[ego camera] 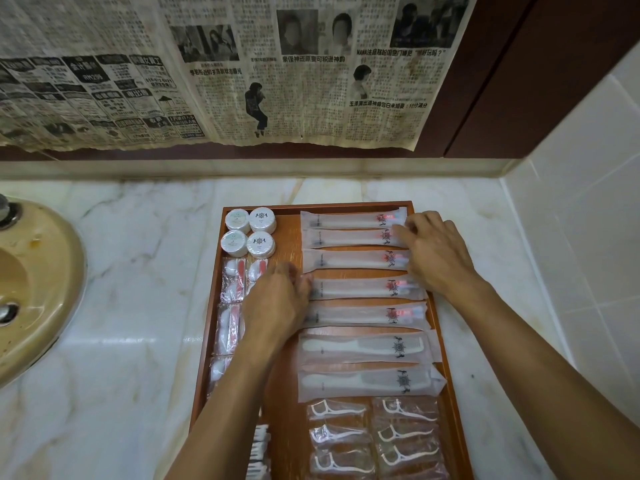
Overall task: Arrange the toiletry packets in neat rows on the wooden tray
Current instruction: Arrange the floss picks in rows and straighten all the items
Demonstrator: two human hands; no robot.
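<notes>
Behind, newspaper (242, 71) hangs above the marble counter (138, 271), beige sink (41, 289) alongside.

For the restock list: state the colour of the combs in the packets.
White combs, clearest in the head view.

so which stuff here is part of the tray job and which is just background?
Job:
- wooden tray
- toothbrush packets
- comb packets
- floss pick packets
- round soaps
- small packets at the tray's left edge
- left hand and right hand, both on the toothbrush packets

Background:
- sink
- marble counter
- newspaper on the wall
</notes>
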